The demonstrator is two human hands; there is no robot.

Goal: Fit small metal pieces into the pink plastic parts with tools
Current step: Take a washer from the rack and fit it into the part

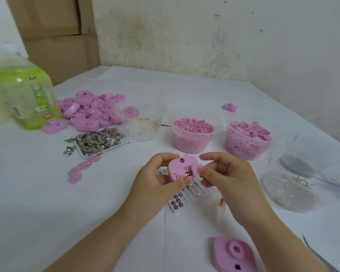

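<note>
Two hands are in view, both working on one pink part (178,169), which is being held above the table (47,193) at centre frame. Left hand (155,179) is gripping it from the left, thumb at the lower edge. Right hand (226,173) is pinching its right edge, fingers curled. Metal pieces (188,174) are sitting in the part's square opening. Three tubs are standing behind: clear tub (143,132) with rings, granule tub (190,144), pink-piece tub (243,148). One heap of silver bits (100,141) is lying in a tray, some spilling left. One pile of pink shells (90,112) is sitting beside one green bottle (28,95). Two loose shells are lying apart: far shell (229,107), near shell (234,254). One white cell tray (192,195) is lying under the hands, mostly hidden. Clear bag (289,191) at right, contents hard to make out. Thin grey tool (319,254) is running off the bottom-right edge.
</note>
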